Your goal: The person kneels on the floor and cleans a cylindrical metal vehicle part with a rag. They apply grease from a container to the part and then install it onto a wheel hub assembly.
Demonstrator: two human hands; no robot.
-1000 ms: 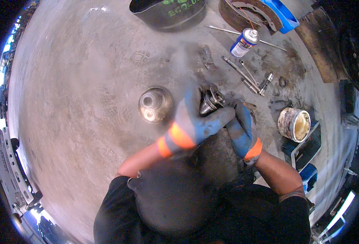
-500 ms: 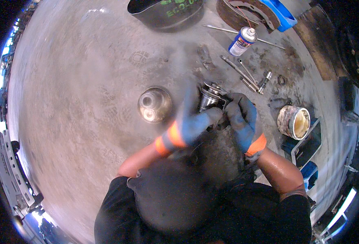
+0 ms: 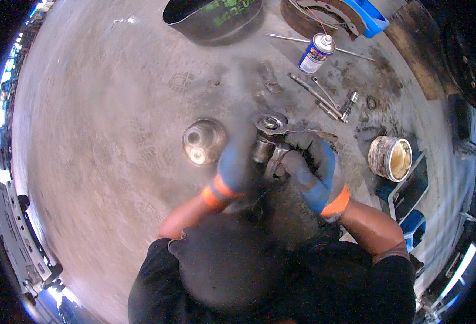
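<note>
metal assembly [image 3: 271, 123], grimy, with a ringed, flanged top over a shiny cylinder, sits between ten and eleven o'clock from the gloved right hand [image 3: 320, 174], whose grip appears closed on its arm; the left hand [image 3: 233, 164], blurred near eight, has a grip that cannot be told. the step looks like two-handed positioning; the next move likely calls for a steady hold.

Beyond the right hand [image 3: 318, 177], steel tools [image 3: 326, 93] and a blue-and-white spray can [image 3: 315, 55]; right of that hand, an open tub [image 3: 379, 157]; farther ahead, a black bucket [image 3: 222, 27] and, seemingly, rusty brake shoes [image 3: 307, 22]
</note>
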